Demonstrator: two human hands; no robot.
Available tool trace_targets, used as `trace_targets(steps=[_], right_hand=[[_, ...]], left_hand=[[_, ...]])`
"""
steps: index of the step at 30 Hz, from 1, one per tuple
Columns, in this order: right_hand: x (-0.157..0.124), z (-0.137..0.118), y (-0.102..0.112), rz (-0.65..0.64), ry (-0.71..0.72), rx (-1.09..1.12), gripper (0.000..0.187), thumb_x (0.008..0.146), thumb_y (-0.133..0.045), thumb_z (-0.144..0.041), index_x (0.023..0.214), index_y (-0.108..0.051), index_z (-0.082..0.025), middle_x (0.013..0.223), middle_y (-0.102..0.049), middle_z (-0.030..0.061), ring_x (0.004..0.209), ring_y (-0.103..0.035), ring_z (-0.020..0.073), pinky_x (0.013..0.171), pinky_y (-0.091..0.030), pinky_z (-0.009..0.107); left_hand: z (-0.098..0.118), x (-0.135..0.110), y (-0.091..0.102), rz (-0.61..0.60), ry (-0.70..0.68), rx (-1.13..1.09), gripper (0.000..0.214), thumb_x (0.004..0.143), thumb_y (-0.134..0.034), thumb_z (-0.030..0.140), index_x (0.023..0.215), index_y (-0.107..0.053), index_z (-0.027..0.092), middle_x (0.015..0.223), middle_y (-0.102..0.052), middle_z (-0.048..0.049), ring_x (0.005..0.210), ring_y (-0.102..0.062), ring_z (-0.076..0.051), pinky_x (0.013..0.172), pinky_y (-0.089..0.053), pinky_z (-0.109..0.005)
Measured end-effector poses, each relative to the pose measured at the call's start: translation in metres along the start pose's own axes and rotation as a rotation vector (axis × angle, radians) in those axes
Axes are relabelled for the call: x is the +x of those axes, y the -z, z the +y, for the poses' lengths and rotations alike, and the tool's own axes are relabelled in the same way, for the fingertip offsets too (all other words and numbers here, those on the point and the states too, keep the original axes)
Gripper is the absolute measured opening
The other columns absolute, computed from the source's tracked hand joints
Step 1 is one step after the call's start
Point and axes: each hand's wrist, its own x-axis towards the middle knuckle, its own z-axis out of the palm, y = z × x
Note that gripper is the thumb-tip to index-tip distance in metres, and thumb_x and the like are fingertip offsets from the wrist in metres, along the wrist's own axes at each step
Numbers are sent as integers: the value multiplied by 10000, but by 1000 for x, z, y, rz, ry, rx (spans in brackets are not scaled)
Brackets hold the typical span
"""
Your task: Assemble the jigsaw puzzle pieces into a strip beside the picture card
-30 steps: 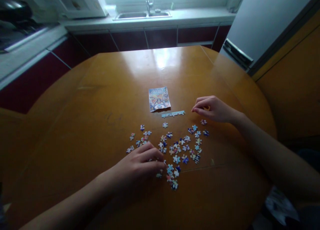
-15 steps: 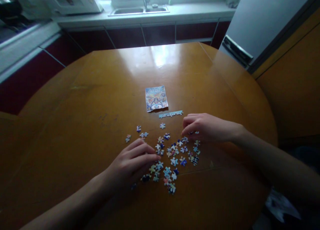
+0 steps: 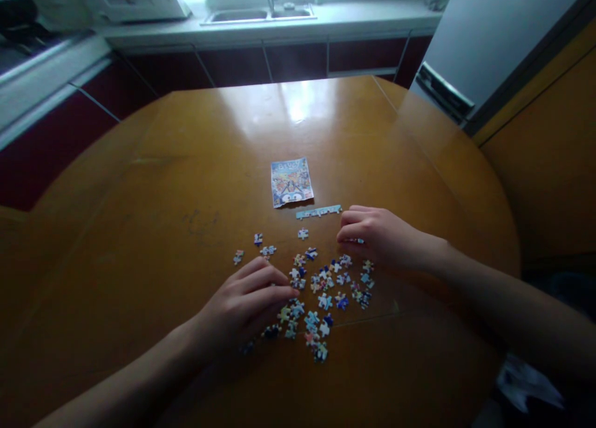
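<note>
Small loose jigsaw puzzle pieces [image 3: 325, 300] are scattered on the wooden table between my hands. My left hand [image 3: 249, 291] rests at the pile's left side, fingers loosely bent and apart, their tips beside several pieces. On the right, my right hand [image 3: 372, 232] has its fingers curled down with thumb and forefinger together at a puzzle piece [image 3: 360, 241], mostly hidden beneath them. Just left of those knuckles lies a joined strip of light-blue edge pieces [image 3: 319, 212]. A single piece [image 3: 303, 233] sits below the strip.
A small picture sheet [image 3: 292, 182] with a blue cartoon design lies beyond the strip. The large wooden table [image 3: 186, 167] reaches toward a counter with a double sink [image 3: 239, 16]. A fridge [image 3: 503, 36] stands at the right.
My right hand has shifted slightly up and left toward the strip, and the piece under its fingers moved along with it. My left hand stays where it was.
</note>
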Motion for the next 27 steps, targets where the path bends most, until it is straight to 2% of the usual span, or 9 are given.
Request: trace_targets(steps=[5,10,16,20,27], right_hand=[[-2,-18,-7,-49,-41,-10,184,934,-605,-242,775,-687,-201,842,-642,45,791,-537,171,699,-411,314],[-4,-32,-18,-91,-103,-66,118,890,-666,-265,793,-673,-198,870,-641,66,824,-536,205,674,-396,338],[-3,-35,-25,-92,-147,39,77,884,-620,-156,818,-647,-186,936,-620,82,878,-523,207,727,-438,329],[-4,-38,-24,-49,-219,-21,41,869,-653,-186,909,-660,-182,994,-618,98,944,-523,241,788,-457,364],[-6,-41,-26,-64,-237,-28,52,893,-627,-202,871,-671,-188,964,-624,79,942,-530,231,797,-462,353]], left_hand=[[1,1,0,-8,4,-13,227,953,-555,112,1146,-649,187,934,-660,-72,823,-546,-169,731,-487,-297],[2,1,0,-3,2,-15,219,942,-570,100,1130,-654,176,924,-659,-71,813,-546,-166,726,-480,-294],[4,2,1,14,-6,-9,187,966,-550,133,1113,-655,179,916,-663,-70,809,-551,-164,726,-488,-291],[4,2,1,19,-15,-5,189,935,-591,95,1096,-660,164,920,-664,-66,826,-547,-163,744,-485,-293],[3,-1,0,6,-11,-1,211,921,-604,75,1105,-657,164,930,-659,-69,837,-543,-168,760,-484,-305]])
